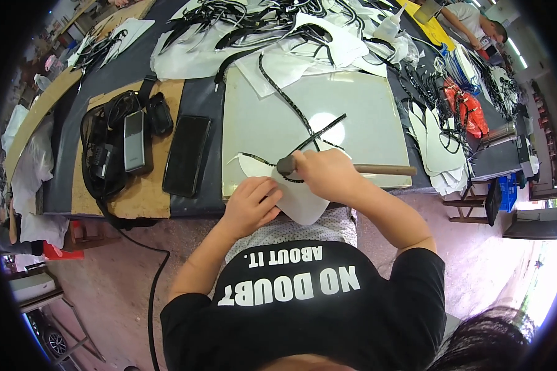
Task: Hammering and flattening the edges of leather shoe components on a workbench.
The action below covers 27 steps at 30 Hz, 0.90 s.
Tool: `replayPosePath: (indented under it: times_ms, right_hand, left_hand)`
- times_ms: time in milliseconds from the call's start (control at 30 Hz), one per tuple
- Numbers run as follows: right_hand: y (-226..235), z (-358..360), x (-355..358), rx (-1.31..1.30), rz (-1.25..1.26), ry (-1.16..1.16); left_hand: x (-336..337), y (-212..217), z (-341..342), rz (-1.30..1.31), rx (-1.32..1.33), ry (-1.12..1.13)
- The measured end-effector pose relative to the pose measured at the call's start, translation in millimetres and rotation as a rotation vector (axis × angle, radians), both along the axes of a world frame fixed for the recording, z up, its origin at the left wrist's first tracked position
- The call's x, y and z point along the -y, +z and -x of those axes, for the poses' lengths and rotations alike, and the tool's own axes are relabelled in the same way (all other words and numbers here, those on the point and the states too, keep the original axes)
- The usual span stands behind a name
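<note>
Over the pale slab's (pixel 377 111) near edge, your left hand (pixel 252 206) is curling half-closed against the white piece (pixel 307 207); can't tell if it's pinching. That piece is hanging past the edge, looking smooth, tapering to a rounded tip, black flecked straps (pixel 328 129) crossing just beyond. Your right hand (pixel 328 176) is gripping the hammer (pixel 384 169).

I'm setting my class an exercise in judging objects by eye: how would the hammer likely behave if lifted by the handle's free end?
The hammer would probably feel head-heavy, as its thick dark head sits at one end of a long, slender handle. The handle is likely stiff, since it juts straight past the right hand without sagging.
</note>
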State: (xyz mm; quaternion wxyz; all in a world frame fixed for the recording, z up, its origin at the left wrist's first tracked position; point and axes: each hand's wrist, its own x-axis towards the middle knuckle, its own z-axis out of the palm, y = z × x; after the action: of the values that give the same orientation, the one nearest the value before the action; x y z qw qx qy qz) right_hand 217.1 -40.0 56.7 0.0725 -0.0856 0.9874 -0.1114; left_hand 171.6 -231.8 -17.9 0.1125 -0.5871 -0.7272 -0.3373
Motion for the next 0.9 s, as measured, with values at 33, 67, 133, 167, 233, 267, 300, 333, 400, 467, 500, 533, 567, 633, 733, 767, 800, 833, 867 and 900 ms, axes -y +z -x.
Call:
replayPosePath:
  times_ms: [33, 67, 133, 167, 233, 267, 300, 333, 400, 467, 500, 533, 567, 633, 733, 767, 800, 833, 867, 900]
  right_hand:
    - [-2, -2, -4, -0.044, 0.019, -0.048]
    - [0, -5, -6, -0.046, 0.021, -0.043]
    - [3, -13, -6, -0.116, 0.119, -0.171]
    - [-5, -17, -3, -0.147, 0.046, -0.145]
    - [-13, -18, -1, -0.064, 0.009, -0.113]
    - [-14, -15, 2, 0.020, -0.026, -0.072]
    - [-14, -12, 2, 0.001, -0.016, -0.053]
    - [-12, -10, 0, -0.003, -0.015, -0.057]
    - [-5, -5, -2, 0.029, -0.067, 0.027]
    - [-3, -5, -4, 0.043, -0.079, 0.026]
    - [-2, -5, -5, 0.059, -0.094, 0.026]
    - [0, -5, -5, 0.065, -0.093, 0.033]
    - [3, -4, -4, 0.085, -0.097, 0.025]
    - [2, -3, -1, 0.110, -0.102, 0.020]
    - [-6, -3, 3, 0.094, -0.073, 0.000]
    - [-10, -4, 4, 0.093, -0.073, -0.018]
    - [-11, -4, 5, 0.091, -0.071, -0.035]
    - [-10, -3, 6, 0.096, -0.072, -0.032]
    - [-5, -3, 9, 0.098, -0.073, -0.035]
    - [0, -1, 11, 0.099, -0.073, -0.038]
  left_hand:
    - [0, 1, 0, 0.003, -0.007, -0.002]
    - [-1, 2, -2, 0.017, -0.014, 0.024]
    - [-3, 3, -3, 0.032, -0.021, 0.055]
    - [-7, 4, -3, 0.022, -0.012, 0.038]
    - [-11, 4, -5, 0.012, -0.004, 0.015]
    - [-12, 1, -4, 0.009, -0.004, 0.019]
    - [-13, 0, -4, 0.007, -0.005, 0.023]
    - [-14, -1, -4, 0.009, -0.009, 0.019]
    - [-14, -1, -3, -0.011, -0.001, 0.025]
    - [-14, -3, -6, -0.027, 0.001, 0.039]
    - [-15, -4, -8, -0.045, 0.006, 0.054]
    - [-15, -4, -9, -0.044, 0.012, 0.060]
    - [-16, -4, -7, -0.044, 0.003, 0.058]
    - [-14, -4, -7, -0.044, 0.000, 0.057]
    - [-11, -7, -6, -0.037, 0.009, 0.067]
    - [-11, -8, -6, -0.048, 0.017, 0.068]
    - [-11, -9, -6, -0.059, 0.023, 0.069]
    - [-12, -9, -5, -0.059, 0.028, 0.073]
    - [-13, -10, -4, -0.064, 0.016, 0.068]
    - [-14, -10, -3, -0.068, 0.003, 0.063]
